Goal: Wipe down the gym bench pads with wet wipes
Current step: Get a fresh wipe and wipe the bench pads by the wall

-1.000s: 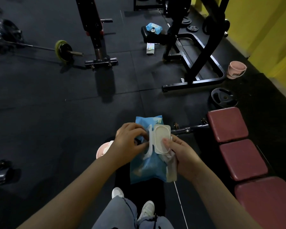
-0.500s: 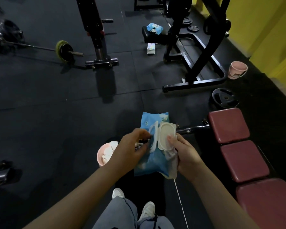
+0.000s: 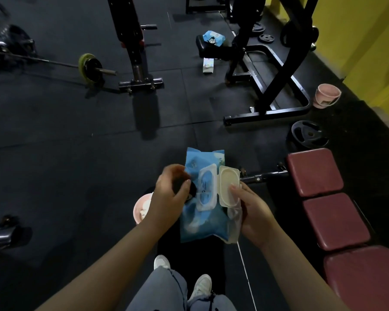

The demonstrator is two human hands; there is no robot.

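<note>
1. Prepping, not wiping yet: wipes pack is held in front of the person, just left of the red bench pads, lid flipped open to the pack's right.
2. Right hand grip: clamped on the pack's right edge, thumb on the open lid.
3. Left hand grip: fingers curled at the pack's left edge beside the dispenser opening; can't tell whether it has a wipe pinched, that area is dark.
4. Done: pack opened. Left: pull a wipe, then wipe all three pads; no wipe is touching any pad.
5. Versus the earlier frames: pack is raised and tilted further, lid swung wider open, and the left hand has slid off the opening toward the pack's left edge.
6. Pink bin sits on the floor, partly hidden behind the left hand.
</note>
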